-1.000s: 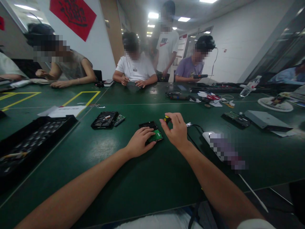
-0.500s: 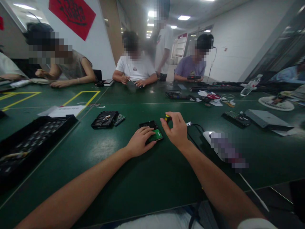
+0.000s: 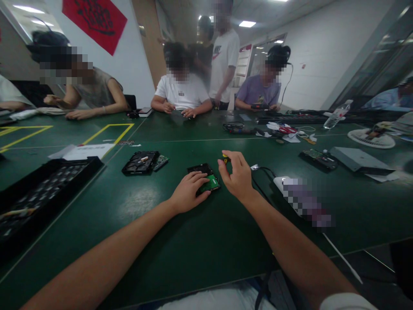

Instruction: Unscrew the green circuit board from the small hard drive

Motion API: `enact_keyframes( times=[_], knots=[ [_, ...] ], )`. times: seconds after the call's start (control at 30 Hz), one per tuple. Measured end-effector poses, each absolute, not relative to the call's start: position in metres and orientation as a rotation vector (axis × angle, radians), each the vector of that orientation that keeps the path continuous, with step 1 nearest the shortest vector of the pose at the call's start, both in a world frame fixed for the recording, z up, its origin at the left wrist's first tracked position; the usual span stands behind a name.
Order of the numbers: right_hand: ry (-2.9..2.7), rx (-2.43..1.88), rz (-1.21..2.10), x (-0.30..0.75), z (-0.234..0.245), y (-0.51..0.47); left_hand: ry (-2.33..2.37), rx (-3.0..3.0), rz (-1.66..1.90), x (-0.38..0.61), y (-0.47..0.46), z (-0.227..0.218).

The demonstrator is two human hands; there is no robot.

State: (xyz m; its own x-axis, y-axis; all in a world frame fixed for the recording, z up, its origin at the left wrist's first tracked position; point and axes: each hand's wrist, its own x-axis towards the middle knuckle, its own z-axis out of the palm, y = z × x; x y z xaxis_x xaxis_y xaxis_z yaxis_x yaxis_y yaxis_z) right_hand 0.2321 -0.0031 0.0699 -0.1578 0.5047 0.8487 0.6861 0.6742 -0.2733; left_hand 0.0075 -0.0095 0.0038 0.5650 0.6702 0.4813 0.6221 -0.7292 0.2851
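Left hand: your left hand (image 3: 190, 192) lies palm down, fingers draped over the left part of the hard drive and thumb stretched apart along its near edge; it rests on the piece rather than clasping it.
Hard drive: flat, black and rectangular, on the tabletop in front of you, with a smooth green circuit board (image 3: 212, 183) showing beside your fingertips.
Right hand: your right hand (image 3: 237, 174), just right of the drive, pinches a small yellow-and-black tool (image 3: 225, 159) between thumb and forefinger; most of it is hidden.
Tabletop: the green tabletop (image 3: 155, 245) is smooth and glossy, with a pale glare patch to your left.
Left side: a black drive casing (image 3: 139, 164), boxy and dark, sits next to a loose circuit board (image 3: 160, 162); nearer you is a long black tray (image 3: 79, 173) with gridded contents.
Right side: a black cable (image 3: 267, 169) curves toward a white, rounded-edge device (image 3: 281, 182), partly pixelated.
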Motion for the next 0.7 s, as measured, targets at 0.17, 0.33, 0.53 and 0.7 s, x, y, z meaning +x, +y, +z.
enact_keyframes(
  times=[0.17, 0.33, 0.53, 0.7],
  knots=[
    [-1.812, -0.949, -0.217, 0.2323, 0.0702, -0.0046, 1.137, 2.723, 0.871, 0.0079, -0.0103, 0.0047],
    [-1.846, -0.928, -0.153, 0.2317, 0.0693, -0.0046, 1.130, 2.727, 0.872, 0.0079, -0.0100, 0.0047],
    [-1.823, -0.927, -0.205, 0.2321, 0.0689, -0.0041, 1.116, 2.722, 0.882, 0.0073, -0.0086, 0.0022],
    [-1.840, -0.925, -0.205, 0.2321, 0.0700, -0.0055, 1.123, 2.720, 0.889, 0.0079, -0.0091, 0.0026]
  ],
)
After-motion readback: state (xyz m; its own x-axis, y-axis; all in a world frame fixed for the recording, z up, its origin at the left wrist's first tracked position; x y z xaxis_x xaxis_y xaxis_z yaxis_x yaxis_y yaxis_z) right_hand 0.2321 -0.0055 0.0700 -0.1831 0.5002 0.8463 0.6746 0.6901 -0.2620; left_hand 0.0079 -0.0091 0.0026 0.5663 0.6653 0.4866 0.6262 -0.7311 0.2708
